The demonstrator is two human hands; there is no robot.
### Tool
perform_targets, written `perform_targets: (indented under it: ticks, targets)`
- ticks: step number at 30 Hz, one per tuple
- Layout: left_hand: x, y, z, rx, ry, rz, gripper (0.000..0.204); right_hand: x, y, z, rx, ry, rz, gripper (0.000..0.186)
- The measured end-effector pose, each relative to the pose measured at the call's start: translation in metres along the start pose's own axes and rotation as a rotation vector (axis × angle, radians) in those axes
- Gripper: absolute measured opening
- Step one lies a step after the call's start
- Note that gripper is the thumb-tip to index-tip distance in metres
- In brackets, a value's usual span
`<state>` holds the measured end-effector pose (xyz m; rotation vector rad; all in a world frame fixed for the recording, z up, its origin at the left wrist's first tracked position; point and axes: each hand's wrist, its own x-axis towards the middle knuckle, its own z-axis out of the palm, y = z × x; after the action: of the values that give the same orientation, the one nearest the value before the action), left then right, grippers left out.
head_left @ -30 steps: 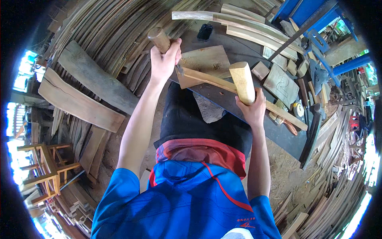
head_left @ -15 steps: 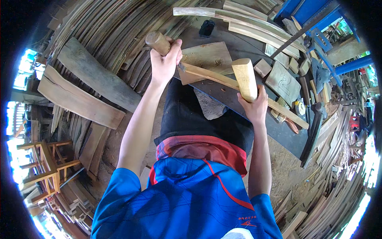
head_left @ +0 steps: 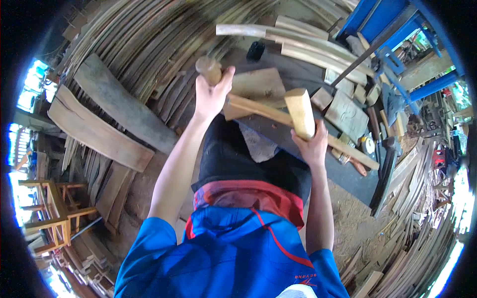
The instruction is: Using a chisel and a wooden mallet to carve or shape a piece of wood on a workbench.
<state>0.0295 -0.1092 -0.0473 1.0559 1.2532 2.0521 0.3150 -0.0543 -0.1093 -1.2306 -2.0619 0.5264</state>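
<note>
My left hand [head_left: 212, 97] is closed round a thick, round wooden handle [head_left: 208, 69], tilted with its blunt end up; motion blurs it, and its lower part is hidden. In my right hand [head_left: 314, 144] I grip a pale, tapering wooden piece [head_left: 300, 111] with a flat upper end. A long, narrow wooden strip [head_left: 348, 149] runs from beside my left hand, behind the pale piece and out past my right hand. I cannot tell whether it is joined to either held piece. A flat square board [head_left: 263, 82] lies on the dark bench [head_left: 343, 174] between my hands.
Curved timbers [head_left: 298, 42] and a dark, phone-like object [head_left: 255, 51] lie at the back. To the right are a marked board [head_left: 347, 111], a tape roll [head_left: 367, 145], a brush [head_left: 358, 166] and a long dark tool [head_left: 385, 179]. Planks [head_left: 104, 129] lean at left.
The view has shifted, so the bench and both hands appear lower. Against the background, my left hand has moved slightly right. Both hands keep their grip.
</note>
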Motion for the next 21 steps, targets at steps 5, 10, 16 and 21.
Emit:
perform_targets:
  ticks: [5,10,16,21]
  targets:
    - [-0.0048,-0.0041,0.0002,0.023,0.055,-0.038,0.017,-0.0046,0.0058,0.0040,-0.009,-0.004,-0.009,0.056]
    - [-0.0067,-0.0049,-0.0030,0.076,0.065,-0.080,0.020,-0.0056,-0.0015,-0.0002,-0.024,-0.022,0.005,0.055]
    - [-0.0052,-0.0013,-0.0009,0.149,0.064,-0.092,0.028,-0.0022,0.0011,-0.0020,0.016,-0.045,0.000,0.056]
    - [-0.0049,-0.0057,-0.0045,0.122,0.033,-0.107,0.031,-0.0008,-0.0005,-0.0036,0.007,-0.071,0.026,0.058]
